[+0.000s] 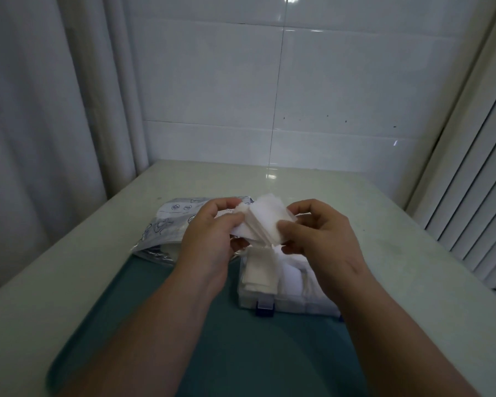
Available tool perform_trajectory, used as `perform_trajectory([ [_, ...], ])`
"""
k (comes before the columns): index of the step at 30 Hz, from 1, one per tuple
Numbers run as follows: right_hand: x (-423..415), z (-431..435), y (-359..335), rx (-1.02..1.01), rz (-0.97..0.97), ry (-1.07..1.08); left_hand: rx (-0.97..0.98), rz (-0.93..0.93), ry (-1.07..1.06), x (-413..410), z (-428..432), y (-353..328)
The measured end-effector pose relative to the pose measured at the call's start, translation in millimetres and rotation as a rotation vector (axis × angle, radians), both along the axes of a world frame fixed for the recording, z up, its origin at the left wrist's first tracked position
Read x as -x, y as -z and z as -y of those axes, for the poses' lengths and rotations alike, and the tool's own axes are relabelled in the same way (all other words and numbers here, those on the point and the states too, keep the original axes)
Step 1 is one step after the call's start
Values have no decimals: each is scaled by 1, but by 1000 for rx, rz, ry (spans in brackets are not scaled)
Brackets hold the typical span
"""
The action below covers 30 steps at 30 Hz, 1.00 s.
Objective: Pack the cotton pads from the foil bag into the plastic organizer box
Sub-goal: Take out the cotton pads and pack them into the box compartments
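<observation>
Head view: both hands, left hand point(209, 239) and right hand point(318, 236), pinch a stack of cotton pads point(265, 222) above the organizer box point(284, 306), likely squaring it to fit.

txt: none legible | foil bag point(172, 222): round icons + small print, too blurry to read

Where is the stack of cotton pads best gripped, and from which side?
Probably pinch the stack of cotton pads across its flat faces near one edge, coming from the right as the right hand does: the loose sheets fan apart unless squeezed.
</observation>
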State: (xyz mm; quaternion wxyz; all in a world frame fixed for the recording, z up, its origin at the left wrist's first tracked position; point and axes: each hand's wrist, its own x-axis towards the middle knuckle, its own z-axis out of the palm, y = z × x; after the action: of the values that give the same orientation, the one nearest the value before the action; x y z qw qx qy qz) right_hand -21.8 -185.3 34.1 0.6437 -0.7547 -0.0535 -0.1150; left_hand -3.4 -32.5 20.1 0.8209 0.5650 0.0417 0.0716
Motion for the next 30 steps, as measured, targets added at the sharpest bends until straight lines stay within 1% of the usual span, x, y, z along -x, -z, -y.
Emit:
perform_trajectory([
  [2, 2, 1, -2, -17, 53, -4, -71, 14, 10, 0, -1, 2],
  [4, 2, 1, -1, 7, 86, -11, -110, 22, 29, 0, -1, 4],
  [6, 2, 0, 1, 57, 96, -5, -108, 27, 47, 1, 0, 5],
  [9, -1, 0, 4, 194, 116, 59, -68, 37, 74, 1, 1, 3],
  [10, -1, 1, 4, 189, 123, 64, -57, 34, 77, 1, 1, 3],
  [15, -1, 8, -3, -177, 71, -67, -77, 0, 29, -2, 1, 4],
  [17, -1, 9, -3, -247, 56, -111, -95, -7, 16, -2, 1, 4],
  [19, -1, 8, -3, -253, 46, -134, -110, -2, 22, -1, 1, 4],
  [21, -1, 6, 0, -161, 60, -84, -112, 10, 37, 0, 1, 4],
  [26, -8, 2, 10, 212, 114, 117, -95, 12, 67, 2, 2, 3],
  [30, -9, 1, 10, 331, 119, 150, -77, 19, 96, 2, 1, 3],
])
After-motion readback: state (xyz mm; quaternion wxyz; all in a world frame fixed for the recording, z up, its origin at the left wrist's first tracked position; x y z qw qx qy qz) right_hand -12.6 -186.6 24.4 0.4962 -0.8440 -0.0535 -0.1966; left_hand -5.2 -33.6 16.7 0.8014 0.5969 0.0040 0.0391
